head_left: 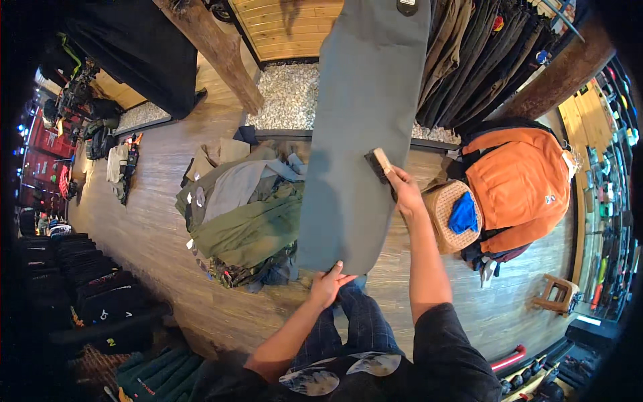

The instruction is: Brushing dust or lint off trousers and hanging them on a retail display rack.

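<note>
Your left hand point(328, 285) pinches the bottom hem of the grey trousers point(365, 127), fingers closed on the cloth and pulling it taut, while your right hand point(404, 191) is wrapped around a small brush point(378, 164) laid against the right edge of the leg. The trousers hang from above, in front of the rack of dark clothes point(482, 53), over the wooden floor point(154, 228). If your left hand slackens, the cloth will probably buckle under the bristles and the brush will skid off the edge. Pull too hard and the trousers could slip from whatever holds them up top, which you cannot see, and drop onto the pile of clothes point(248, 221) just beside them. The orange backpack point(519, 184) and the woven basket point(452, 214) sit near your right elbow; a wide stroke may knock them.
</note>
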Demonstrator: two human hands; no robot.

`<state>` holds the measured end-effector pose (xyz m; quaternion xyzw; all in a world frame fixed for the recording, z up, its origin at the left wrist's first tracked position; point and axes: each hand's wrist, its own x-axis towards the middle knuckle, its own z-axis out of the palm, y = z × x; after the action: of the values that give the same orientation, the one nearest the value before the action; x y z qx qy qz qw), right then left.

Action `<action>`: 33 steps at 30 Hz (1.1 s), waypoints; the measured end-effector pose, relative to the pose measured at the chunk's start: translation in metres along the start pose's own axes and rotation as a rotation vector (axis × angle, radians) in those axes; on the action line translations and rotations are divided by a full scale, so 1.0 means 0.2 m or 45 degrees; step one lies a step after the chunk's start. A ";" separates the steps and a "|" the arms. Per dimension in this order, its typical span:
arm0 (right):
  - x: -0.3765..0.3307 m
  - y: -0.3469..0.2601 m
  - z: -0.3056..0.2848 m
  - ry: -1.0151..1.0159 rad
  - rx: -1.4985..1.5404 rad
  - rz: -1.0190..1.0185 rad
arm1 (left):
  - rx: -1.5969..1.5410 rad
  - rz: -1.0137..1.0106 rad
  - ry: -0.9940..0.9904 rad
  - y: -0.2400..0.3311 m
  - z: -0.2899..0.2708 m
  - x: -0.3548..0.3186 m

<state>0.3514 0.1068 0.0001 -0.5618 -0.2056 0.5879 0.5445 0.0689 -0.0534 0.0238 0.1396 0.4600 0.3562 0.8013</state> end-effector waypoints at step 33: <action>-0.22 -0.16 -0.08 0.326 -0.191 -0.125 | 1.821 0.341 -0.751 1.17 0.36 0.95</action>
<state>0.3681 0.0738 0.0415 -0.6607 -0.2049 0.4670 0.5509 0.0880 0.2521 0.0700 0.7648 0.3252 0.0154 0.5560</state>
